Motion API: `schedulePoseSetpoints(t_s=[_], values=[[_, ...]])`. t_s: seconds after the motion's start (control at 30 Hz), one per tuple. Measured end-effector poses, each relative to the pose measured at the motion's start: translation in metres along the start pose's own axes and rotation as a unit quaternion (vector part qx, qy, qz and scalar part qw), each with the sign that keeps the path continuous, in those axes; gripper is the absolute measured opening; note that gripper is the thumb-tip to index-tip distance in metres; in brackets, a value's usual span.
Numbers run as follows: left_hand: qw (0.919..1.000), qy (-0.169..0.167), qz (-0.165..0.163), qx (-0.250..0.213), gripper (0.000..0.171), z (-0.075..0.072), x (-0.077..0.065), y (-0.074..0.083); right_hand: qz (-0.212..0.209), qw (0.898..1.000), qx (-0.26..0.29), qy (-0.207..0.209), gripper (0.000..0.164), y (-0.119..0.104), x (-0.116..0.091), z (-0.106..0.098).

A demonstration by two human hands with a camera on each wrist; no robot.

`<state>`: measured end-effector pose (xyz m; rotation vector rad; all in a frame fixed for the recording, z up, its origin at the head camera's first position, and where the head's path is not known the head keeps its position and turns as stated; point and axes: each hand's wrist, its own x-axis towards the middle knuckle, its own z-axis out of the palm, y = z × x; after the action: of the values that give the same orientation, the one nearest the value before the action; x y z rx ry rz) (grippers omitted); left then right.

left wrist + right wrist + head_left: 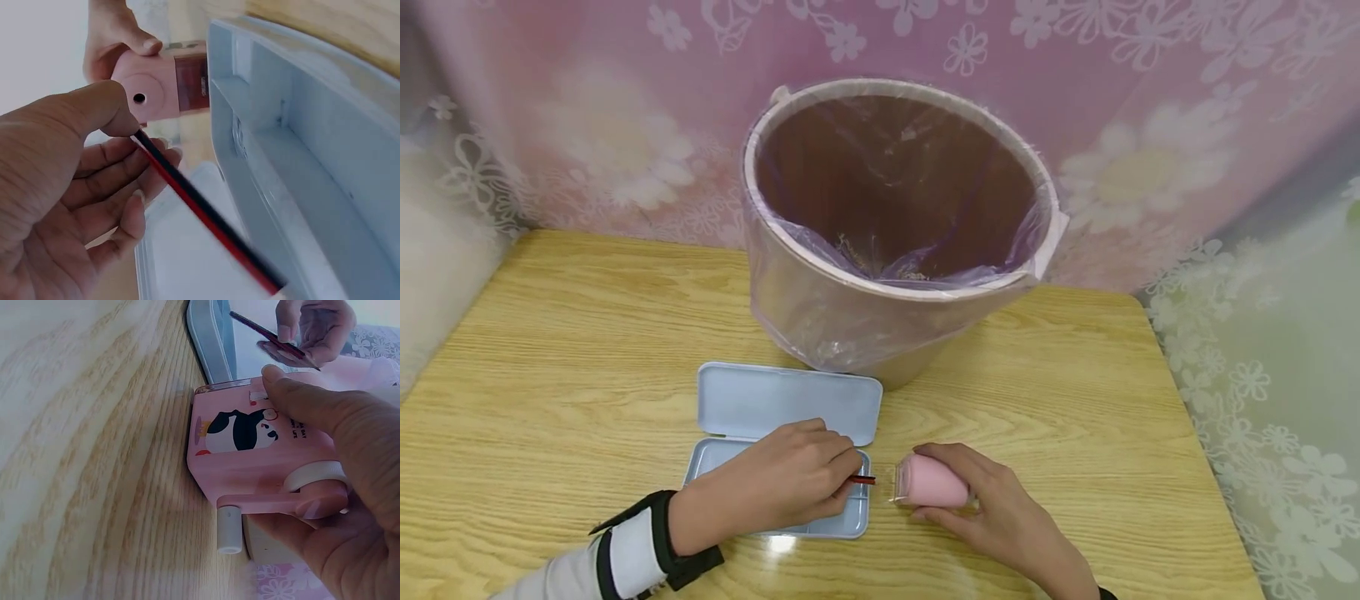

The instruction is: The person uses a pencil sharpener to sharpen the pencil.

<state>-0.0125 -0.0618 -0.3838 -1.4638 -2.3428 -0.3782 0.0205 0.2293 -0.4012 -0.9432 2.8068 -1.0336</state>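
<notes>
My left hand (793,479) pinches a red-and-black pencil (209,212) above an open light-blue pencil case (790,402). One end of the pencil sticks out past the fingertips towards the right in the head view. On the table to the right, a pink crank pencil sharpener (240,434) with a panda picture is gripped by my right hand (1000,517), thumb on one side and fingers on the other. Its round pencil hole shows in the left wrist view, apart from the pencil. The white-knobbed crank (229,529) shows in the right wrist view.
Behind the case stands a large bin (872,325) lined with a clear purplish bag, some small scraps at its bottom. Both stand on a wood-grain table (587,333). A pink flowered curtain (625,125) hangs behind.
</notes>
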Motion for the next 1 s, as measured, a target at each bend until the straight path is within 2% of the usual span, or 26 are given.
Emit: schedulePoseSetpoints(t_s=[0.3, 0.7, 1.0], values=[[0.9997, -0.022, -0.012, -0.003, 0.018, 0.0025, 0.0081, 0.0056, -0.011, 1.000, 0.014, 0.006, 0.064, 0.0006, -0.0020, 0.0014], [0.9992, -0.026, -0.022, -0.023, 0.015, 0.0054, 0.0066, 0.0056, -0.008, 1.000, 0.011, 0.004, 0.065, 0.0015, -0.0017, 0.0007], [0.9948, -0.050, -0.033, -0.083, 0.011, 0.0081, 0.0099, 0.0080, -0.003, 1.000, 0.014, 0.001, 0.065, 0.0009, -0.0015, 0.0011]])
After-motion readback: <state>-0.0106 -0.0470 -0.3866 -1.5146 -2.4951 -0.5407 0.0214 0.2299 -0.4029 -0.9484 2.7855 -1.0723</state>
